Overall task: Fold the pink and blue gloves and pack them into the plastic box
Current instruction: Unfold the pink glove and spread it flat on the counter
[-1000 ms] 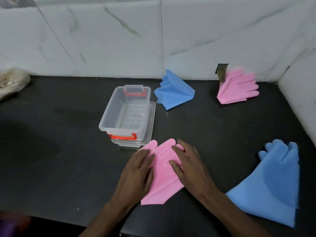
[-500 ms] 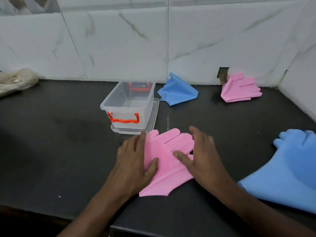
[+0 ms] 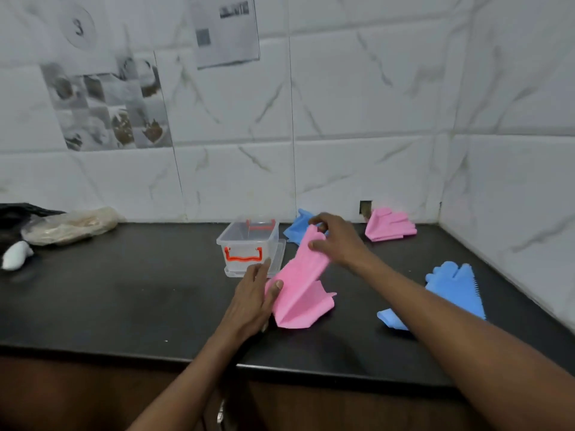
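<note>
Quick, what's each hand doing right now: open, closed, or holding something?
Left hand: holds the near pink glove by its lower edge, thumb on top.
Right hand: pinches that glove's finger end, held up.

Far blue glove (image 3: pixel 296 229) behind right hand (image 3: pixel 339 244)

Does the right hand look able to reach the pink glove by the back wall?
Probably yes: the right hand is close to that far pink glove, with only bare counter between them. It is pinching the near pink glove, though, so it would need to let go first.
</note>
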{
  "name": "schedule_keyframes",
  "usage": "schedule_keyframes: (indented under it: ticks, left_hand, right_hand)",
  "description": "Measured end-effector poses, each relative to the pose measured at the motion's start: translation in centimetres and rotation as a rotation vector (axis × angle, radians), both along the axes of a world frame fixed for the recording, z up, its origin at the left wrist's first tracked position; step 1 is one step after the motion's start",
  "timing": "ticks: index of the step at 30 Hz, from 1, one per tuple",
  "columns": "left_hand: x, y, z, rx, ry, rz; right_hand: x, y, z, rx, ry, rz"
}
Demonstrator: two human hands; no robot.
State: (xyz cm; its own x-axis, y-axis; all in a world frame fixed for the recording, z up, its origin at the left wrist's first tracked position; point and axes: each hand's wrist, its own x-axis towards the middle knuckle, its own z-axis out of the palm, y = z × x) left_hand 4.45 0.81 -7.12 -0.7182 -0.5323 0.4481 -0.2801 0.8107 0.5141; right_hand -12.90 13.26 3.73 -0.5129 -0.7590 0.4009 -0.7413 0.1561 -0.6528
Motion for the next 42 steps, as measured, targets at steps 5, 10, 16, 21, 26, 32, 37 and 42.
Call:
schedule_keyframes:
  ticks: [5, 10, 16, 21, 26, 32, 37, 42]
  left_hand:
    - [0.1, 1.2, 0.7, 0.082, 0.125, -0.136]
    - [-3.1, 4.4, 1.7, 0.377, 0.366, -0.137]
    - [-5.4, 3.1, 4.8, 0.770, 0.518, -0.131]
    - [-6.2, 2.1, 8.8, 0.691, 0.506, -0.286]
    - [-5.7, 2.0, 10.6, 0.581, 0.472, -0.236]
    - [-4.4, 6.1, 9.9, 0.025, 0.567, 0.303]
    - [-6.2, 13.8, 8.5, 0.107, 0.665, 0.002]
    - [-8.9, 13.2, 8.9, 0.385, 0.470, -0.043]
  right_hand:
    - [1.7, -1.8, 5.9, -0.001, -0.060, -0.082]
    - [3.4, -2.4, 7.7, -0.244, -0.398, -0.089]
    - [2.0, -1.2, 13.2, -0.397, -0.620, -0.023]
    - [0.3, 1.0, 18.2, -0.452, -0.576, -0.036]
    - [0.1, 2.9, 19.0, -0.462, -0.503, -0.110]
    - [0.2, 3.3, 15.8, -0.409, -0.414, -0.275]
    - [1.9, 2.1, 14.0, -0.326, -0.002, -0.456]
    - [4.2, 2.4, 14.8, -0.097, 0.111, -0.374]
